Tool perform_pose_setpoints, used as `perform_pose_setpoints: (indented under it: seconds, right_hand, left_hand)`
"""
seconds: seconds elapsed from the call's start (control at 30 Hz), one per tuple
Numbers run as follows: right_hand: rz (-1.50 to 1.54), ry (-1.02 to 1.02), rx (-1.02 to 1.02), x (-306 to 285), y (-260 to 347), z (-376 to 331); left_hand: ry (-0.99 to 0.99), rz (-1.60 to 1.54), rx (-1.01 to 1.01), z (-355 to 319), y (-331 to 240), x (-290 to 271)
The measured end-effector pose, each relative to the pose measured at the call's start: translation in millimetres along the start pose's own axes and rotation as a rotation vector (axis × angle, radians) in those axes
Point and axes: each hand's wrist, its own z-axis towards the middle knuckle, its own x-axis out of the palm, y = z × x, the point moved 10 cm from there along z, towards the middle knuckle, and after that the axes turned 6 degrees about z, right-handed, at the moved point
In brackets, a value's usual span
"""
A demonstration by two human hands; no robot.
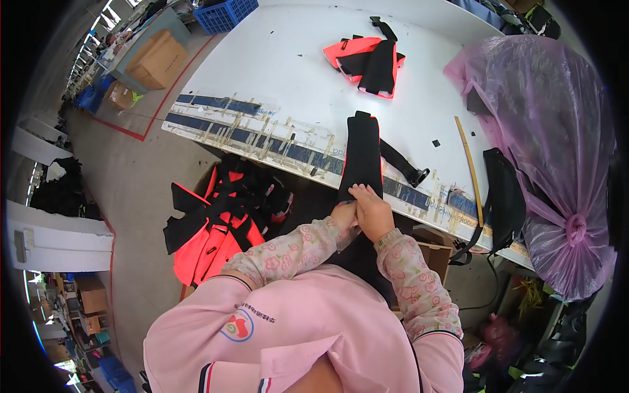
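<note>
A long black fabric piece (362,152) with a strap and buckle hangs over the front edge of the white table (288,65). My right hand (373,211) pinches its lower end at the table edge. Pressed against that hand, my left hand (343,215) grips the same end of the fabric from the left. Both forearms, in pink floral sleeves, come up from below. A black strap (403,164) runs from the piece to the right along the table.
A red and black vest piece (367,60) lies further back on the table. A pile of red and black pieces (219,219) fills a box on the floor at left. A pink plastic bag (550,150), a wooden stick (470,169) and a black bag (504,200) sit at right. A blue crate (223,13) stands at the far end.
</note>
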Motion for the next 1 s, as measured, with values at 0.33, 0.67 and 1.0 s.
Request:
perform_pose_setpoints:
  seconds: [0.33,0.67,1.0]
  right_hand:
    - [0.255,0.209,0.126,-1,-7,-1]
    - [0.915,0.233,0.476,16,-40,-15]
    - [-0.313,0.207,0.015,12,-25,49]
  left_hand:
    - [0.411,0.012,-0.178,-44,-54,21]
    - [0.206,-0.013,-0.148,-20,-32,2]
    - [0.084,0.392,-0.094,0,-18,-12]
